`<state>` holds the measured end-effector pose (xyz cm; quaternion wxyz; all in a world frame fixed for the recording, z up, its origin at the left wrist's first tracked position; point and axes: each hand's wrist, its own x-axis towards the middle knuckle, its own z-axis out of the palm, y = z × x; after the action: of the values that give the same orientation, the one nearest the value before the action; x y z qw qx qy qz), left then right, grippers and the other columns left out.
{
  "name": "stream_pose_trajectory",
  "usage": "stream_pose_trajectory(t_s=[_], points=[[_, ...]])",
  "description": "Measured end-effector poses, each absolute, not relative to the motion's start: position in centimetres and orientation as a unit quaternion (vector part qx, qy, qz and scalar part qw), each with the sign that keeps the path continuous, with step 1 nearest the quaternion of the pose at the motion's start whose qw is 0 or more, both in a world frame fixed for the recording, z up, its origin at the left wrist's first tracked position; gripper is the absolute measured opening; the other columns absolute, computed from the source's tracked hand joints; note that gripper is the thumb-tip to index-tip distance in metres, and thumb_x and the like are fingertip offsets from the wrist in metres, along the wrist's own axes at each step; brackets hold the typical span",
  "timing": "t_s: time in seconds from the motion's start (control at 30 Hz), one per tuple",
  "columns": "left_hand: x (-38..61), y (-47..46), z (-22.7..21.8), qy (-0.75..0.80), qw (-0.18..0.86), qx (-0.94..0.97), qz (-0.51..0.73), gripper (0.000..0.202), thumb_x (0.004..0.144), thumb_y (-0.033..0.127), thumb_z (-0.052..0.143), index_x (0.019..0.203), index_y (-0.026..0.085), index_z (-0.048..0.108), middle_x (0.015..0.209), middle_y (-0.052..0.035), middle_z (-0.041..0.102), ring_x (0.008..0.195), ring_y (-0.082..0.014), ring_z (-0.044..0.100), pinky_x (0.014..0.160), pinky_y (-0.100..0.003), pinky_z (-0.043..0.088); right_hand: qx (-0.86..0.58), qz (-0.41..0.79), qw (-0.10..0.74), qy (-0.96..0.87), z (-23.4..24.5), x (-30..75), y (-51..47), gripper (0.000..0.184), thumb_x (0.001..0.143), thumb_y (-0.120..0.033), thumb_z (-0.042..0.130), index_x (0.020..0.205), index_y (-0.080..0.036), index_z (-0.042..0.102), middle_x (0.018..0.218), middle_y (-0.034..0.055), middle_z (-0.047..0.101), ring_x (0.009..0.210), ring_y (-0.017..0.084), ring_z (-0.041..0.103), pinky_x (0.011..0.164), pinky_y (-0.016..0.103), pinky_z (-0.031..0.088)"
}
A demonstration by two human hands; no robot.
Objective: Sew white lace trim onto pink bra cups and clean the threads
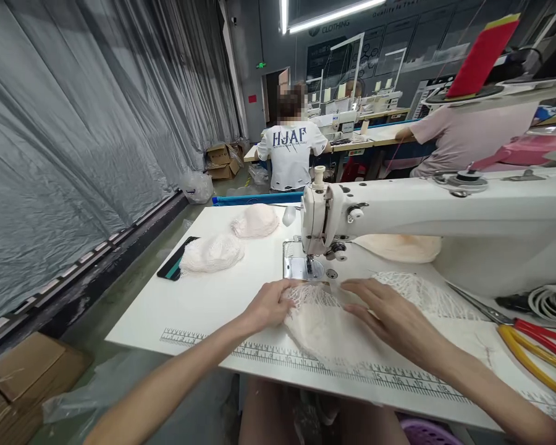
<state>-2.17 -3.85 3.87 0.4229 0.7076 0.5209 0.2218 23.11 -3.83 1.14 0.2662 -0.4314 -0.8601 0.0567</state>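
Observation:
A cream lace-edged fabric cup lies in front of the sewing machine, its lace edge just short of the presser foot. My left hand is closed at the cup's left edge, thumb on the lace and fingers toward the needle plate. On the right side, my right hand lies with its fingers stretched and apart, fingertips by the cup's edge. More white lace fabric spreads under and beyond that hand.
Two lace cups, one white and one pinkish, lie at the table's left, the white one partly over a dark flat item. Scissors with red and yellow handles lie at right. A printed ruler runs along the front edge. Co-workers sit ahead.

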Motion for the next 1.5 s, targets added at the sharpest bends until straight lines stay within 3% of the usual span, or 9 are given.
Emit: stream_pose_trajectory(t_s=[0.13, 0.27, 0.4, 0.5, 0.7, 1.0, 1.17, 1.33, 1.5], points=[[-3.1, -5.1, 3.5, 0.498, 0.426, 0.713, 0.25, 0.041, 0.082, 0.011, 0.046, 0.119, 0.018, 0.06, 0.114, -0.0073, 0.064, 0.1, -0.0215, 0.059, 0.081, -0.03, 0.046, -0.397, 0.245, 0.262, -0.845, 1.7, 19.0, -2.1, 0.032, 0.085, -0.045, 0.051, 0.101, -0.018, 0.06, 0.116, 0.0152, 0.059, 0.107, 0.033, 0.052, 0.088, 0.049, 0.041], [-4.2, -6.9, 4.6, 0.475, 0.507, 0.68, 0.232, 0.045, 0.082, 0.014, 0.049, 0.127, 0.019, 0.055, 0.124, -0.0096, 0.058, 0.106, -0.0229, 0.057, 0.085, -0.031, 0.045, -0.362, 0.338, 0.231, -0.838, 3.0, 18.2, -2.6, 0.033, 0.089, -0.04, 0.042, 0.072, -0.017, 0.059, 0.075, 0.0061, 0.064, 0.069, 0.02, 0.059, 0.062, 0.031, 0.046], [-3.4, -8.0, 6.4, 0.467, 0.547, 0.664, 0.202, 0.068, 0.07, 0.027, 0.072, 0.134, 0.02, 0.047, 0.135, -0.0112, 0.05, 0.119, -0.0285, 0.048, 0.095, -0.036, 0.04, -0.328, 0.447, 0.179, -0.813, 5.1, 18.4, -4.6, 0.028, 0.082, -0.042, 0.056, 0.077, -0.016, 0.06, 0.067, -0.0003, 0.057, 0.059, 0.014, 0.051, 0.051, 0.023, 0.038], [-1.7, -8.6, 7.3, 0.472, 0.525, 0.671, 0.225, 0.054, 0.068, 0.038, 0.073, 0.116, 0.016, 0.062, 0.114, -0.0109, 0.062, 0.105, -0.0272, 0.055, 0.087, -0.034, 0.043, -0.318, 0.502, 0.16, -0.788, 6.4, 18.5, -5.7, 0.027, 0.082, -0.042, 0.058, 0.084, -0.016, 0.058, 0.066, -0.0028, 0.05, 0.057, 0.011, 0.043, 0.049, 0.022, 0.031], [-1.2, -10.8, 7.3, 0.464, 0.606, 0.588, 0.267, 0.027, 0.075, 0.032, 0.065, 0.089, 0.009, 0.069, 0.071, -0.0044, 0.061, 0.063, -0.0118, 0.052, 0.059, -0.023, 0.039, -0.323, 0.499, 0.164, -0.787, 7.0, 19.3, -7.3, 0.035, 0.084, -0.05, 0.055, 0.072, -0.017, 0.05, 0.061, -0.0047, 0.037, 0.056, 0.01, 0.033, 0.049, 0.022, 0.023], [-2.1, -12.9, 8.1, 0.422, 0.672, 0.566, 0.226, 0.039, 0.062, 0.042, 0.077, 0.083, 0.01, 0.067, 0.072, -0.0022, 0.059, 0.068, -0.0127, 0.052, 0.067, -0.024, 0.041, -0.332, 0.533, 0.185, -0.756, 6.8, 19.3, -9.9, 0.041, 0.085, -0.056, 0.05, 0.071, -0.017, 0.05, 0.06, -0.0043, 0.038, 0.056, 0.01, 0.032, 0.05, 0.023, 0.026], [-1.4, -13.9, 8.2, 0.457, 0.624, 0.589, 0.236, 0.03, 0.07, 0.039, 0.07, 0.068, 0.01, 0.062, 0.059, 0.0009, 0.052, 0.057, -0.0087, 0.044, 0.054, -0.02, 0.034, -0.338, 0.538, 0.183, -0.751, 7.1, 19.8, -10.8, 0.04, 0.084, -0.055, 0.052, 0.075, -0.017, 0.053, 0.063, -0.0032, 0.041, 0.058, 0.01, 0.034, 0.051, 0.023, 0.027], [-1.3, -14.3, 9.9, 0.489, 0.573, 0.627, 0.201, 0.024, 0.076, 0.035, 0.062, 0.074, 0.011, 0.062, 0.054, 0.0035, 0.046, 0.045, -0.0056, 0.036, 0.042, -0.018, 0.024, -0.341, 0.545, 0.174, -0.746, 8.5, 20.4, -11.7, 0.035, 0.088, -0.052, 0.048, 0.079, -0.018, 0.053, 0.06, -0.0044, 0.037, 0.053, 0.009, 0.032, 0.046, 0.022, 0.026], [-0.9, -8.6, 8.0, 0.487, 0.385, 0.749, 0.233, 0.031, 0.088, 0.034, 0.042, 0.075, 0.014, 0.062, 0.068, -0.0014, 0.058, 0.062, -0.0119, 0.049, 0.055, -0.022, 0.035, -0.402, 0.273, 0.233, -0.843, 6.4, 19.9, -7.6, 0.03, 0.095, -0.04, 0.034, 0.076, -0.02, 0.047, 0.059, -0.0029, 0.045, 0.051, 0.011, 0.04, 0.048, 0.024, 0.03]])
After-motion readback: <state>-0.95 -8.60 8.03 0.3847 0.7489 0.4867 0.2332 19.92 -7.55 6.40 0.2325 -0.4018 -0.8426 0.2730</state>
